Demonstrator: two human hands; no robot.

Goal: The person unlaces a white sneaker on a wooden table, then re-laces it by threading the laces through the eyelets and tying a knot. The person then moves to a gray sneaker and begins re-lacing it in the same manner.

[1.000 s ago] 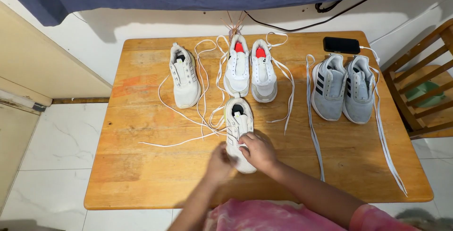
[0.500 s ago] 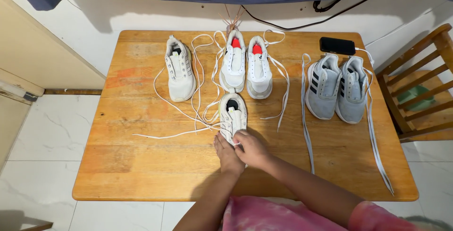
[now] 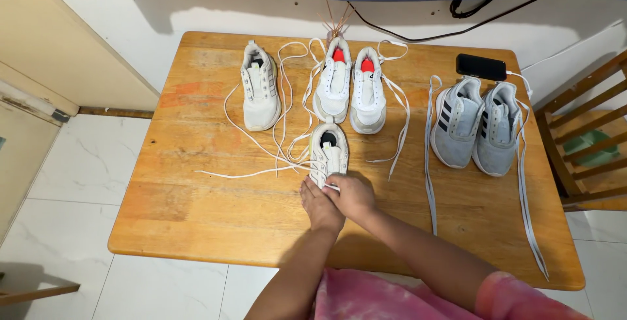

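A white sneaker [image 3: 328, 151] lies near the middle of the wooden table [image 3: 196, 196], toe toward me. Both my hands cover its toe end. My left hand [image 3: 319, 206] presses on the sneaker's left front side. My right hand [image 3: 353, 196] pinches a white lace [image 3: 261, 172] at the lower eyelets. The lace trails off to the left across the table. The sneaker's toe is hidden under my hands.
Its matching white sneaker [image 3: 259, 94] lies at the back left. A white pair with red insoles [image 3: 351, 87] stands at the back middle, a grey pair [image 3: 475, 129] at the right, each with loose laces. A black phone [image 3: 481, 66] lies at the back right. A wooden chair [image 3: 584, 137] stands beside the table.
My left hand moved in from the sneaker's left side onto its toe, close against my right hand. The view shifted slightly.
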